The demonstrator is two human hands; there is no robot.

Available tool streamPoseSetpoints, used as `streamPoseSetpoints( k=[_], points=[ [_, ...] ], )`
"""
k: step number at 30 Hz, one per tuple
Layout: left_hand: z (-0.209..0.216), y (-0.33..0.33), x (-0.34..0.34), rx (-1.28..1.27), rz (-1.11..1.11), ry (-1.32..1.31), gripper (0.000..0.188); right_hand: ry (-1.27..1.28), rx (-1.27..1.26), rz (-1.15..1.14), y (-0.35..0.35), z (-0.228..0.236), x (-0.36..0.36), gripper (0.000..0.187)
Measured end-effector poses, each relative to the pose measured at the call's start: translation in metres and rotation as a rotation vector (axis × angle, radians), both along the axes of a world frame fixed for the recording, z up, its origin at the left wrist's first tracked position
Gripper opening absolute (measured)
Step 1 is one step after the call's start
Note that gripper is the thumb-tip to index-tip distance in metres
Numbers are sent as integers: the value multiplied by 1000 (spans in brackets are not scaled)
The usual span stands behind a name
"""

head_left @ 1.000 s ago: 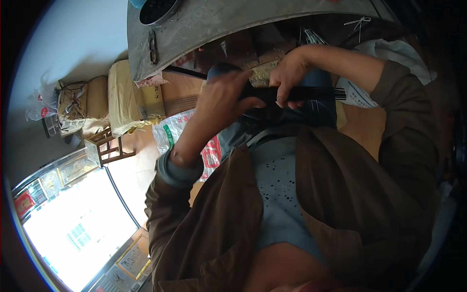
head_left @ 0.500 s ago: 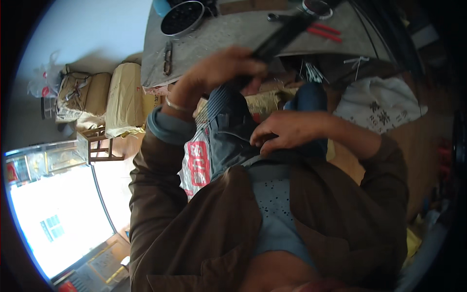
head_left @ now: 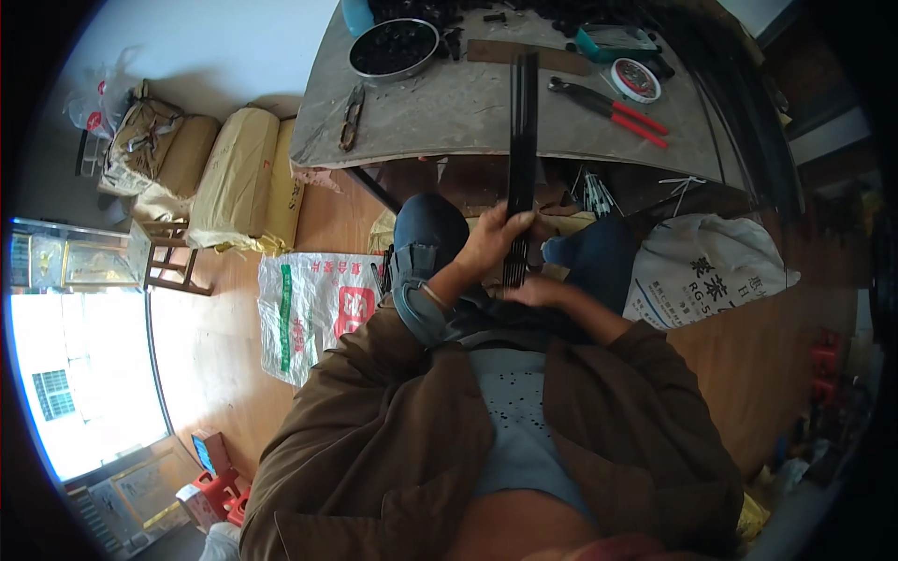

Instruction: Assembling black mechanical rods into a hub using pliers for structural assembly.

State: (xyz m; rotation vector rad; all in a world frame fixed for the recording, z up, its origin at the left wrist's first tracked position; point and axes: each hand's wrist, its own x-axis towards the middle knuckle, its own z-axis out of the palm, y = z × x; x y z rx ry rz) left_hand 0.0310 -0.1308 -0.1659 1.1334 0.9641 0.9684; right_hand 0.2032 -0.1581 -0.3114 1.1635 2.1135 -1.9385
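Over the lap, between the blue-jeaned knees, the left hand (head_left: 488, 245) wraps its fingers around a bundle of long thin black strips (head_left: 520, 140), gripping near the bundle's lower end. That bundle stands up and away, its far end lying over the grey tabletop (head_left: 449, 112). Just below, the right hand (head_left: 535, 293) sits at the strips' near tips; whether its fingers pinch them, cannot tell. Farther right on the tabletop lie red-handled pliers (head_left: 613, 101), and far left a round dark metal bowl (head_left: 394, 46).
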Motion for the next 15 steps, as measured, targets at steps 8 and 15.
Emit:
streamPoseSetpoints(
  k=[8, 15],
  points=[
    [45, -30, -17, -14, -21, -201, 27, -21, -59, 317, -9, 40, -6, 49],
    [85, -13, 8, 61, -14, -264, 23, -184, -294, 411, 10, 84, 8, 39]
  ],
)
